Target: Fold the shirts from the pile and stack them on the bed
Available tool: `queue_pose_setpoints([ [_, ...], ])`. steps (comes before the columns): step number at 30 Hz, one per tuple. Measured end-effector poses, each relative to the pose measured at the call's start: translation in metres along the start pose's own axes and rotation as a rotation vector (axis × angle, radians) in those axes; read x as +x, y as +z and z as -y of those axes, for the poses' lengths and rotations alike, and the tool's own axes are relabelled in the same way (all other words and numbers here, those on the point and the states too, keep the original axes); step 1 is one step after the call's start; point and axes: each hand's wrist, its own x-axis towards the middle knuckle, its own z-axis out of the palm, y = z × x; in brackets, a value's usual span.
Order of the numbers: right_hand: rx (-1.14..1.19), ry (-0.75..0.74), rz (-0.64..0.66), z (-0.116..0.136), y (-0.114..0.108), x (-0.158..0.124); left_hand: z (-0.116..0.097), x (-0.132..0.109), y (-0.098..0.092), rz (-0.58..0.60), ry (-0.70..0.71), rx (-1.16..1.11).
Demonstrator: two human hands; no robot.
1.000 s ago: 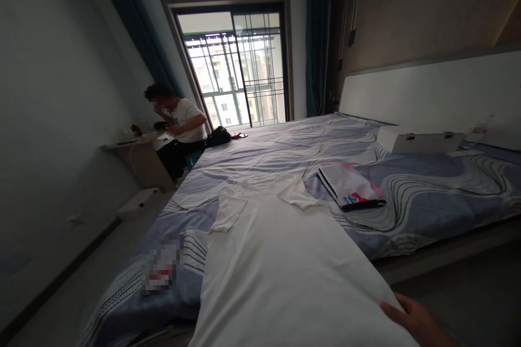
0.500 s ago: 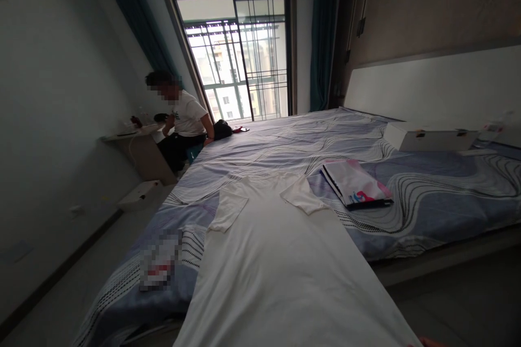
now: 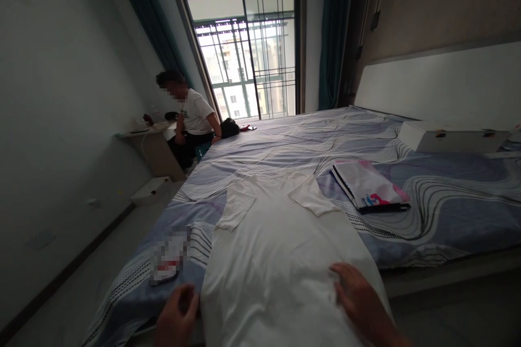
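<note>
A white short-sleeved T-shirt (image 3: 277,238) lies spread on the bed, sleeves at the far end and its lower part towards me, with wrinkles in the lower half. My left hand (image 3: 178,314) is beside the shirt's left edge, fingers curved with a gap between thumb and forefinger and nothing seen in it. Over the lower right part of the shirt is my right hand (image 3: 360,295), slightly blurred, fingers apart and holding nothing. Whether it touches the cloth I cannot tell. The shirt's hem runs out of view at the bottom.
The bed (image 3: 285,146) has a patterned sheet. On it are a folded pink-and-white printed item (image 3: 370,187), a white box (image 3: 451,138) and a pixelated object (image 3: 169,257). A person (image 3: 193,114) sits by a small desk (image 3: 157,146) at the far left.
Both hands have come into view over the near part of the shirt; before, only a bit of the right showed at the bottom edge. The shirt's lower part is more wrinkled. The view has shifted left.
</note>
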Motion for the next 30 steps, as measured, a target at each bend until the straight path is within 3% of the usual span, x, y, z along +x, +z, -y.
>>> queue_pose_setpoints([
  [2, -0.109, -0.142, 0.126, 0.038, 0.025, 0.043, -0.019, 0.046, 0.030, -0.066, 0.290, -0.005],
  [4, -0.217, -0.199, 0.224, 0.063, 0.047, 0.083, -0.031, 0.087, 0.057, -0.081, 0.414, 0.039],
  [7, -0.299, -0.196, 0.305, 0.075, 0.072, 0.135, -0.033, 0.132, 0.083, -0.061, 0.307, 0.130],
  [10, -0.308, -0.202, 0.318, 0.074, 0.090, 0.175, -0.026, 0.156, 0.091, -0.015, 0.180, 0.162],
  [17, -0.286, -0.172, 0.203, 0.095, 0.128, 0.258, -0.030, 0.171, 0.092, 0.040, 0.133, 0.195],
  [22, -0.156, -0.051, 0.013, 0.127, 0.155, 0.314, -0.035, 0.168, 0.094, 0.009, 0.068, 0.225],
  [25, -0.090, -0.033, -0.073, 0.140, 0.168, 0.335, -0.035, 0.166, 0.095, 0.011, 0.087, 0.200],
  [30, -0.011, -0.073, -0.070, 0.139, 0.176, 0.349, -0.035, 0.165, 0.096, -0.006, 0.062, 0.202],
])
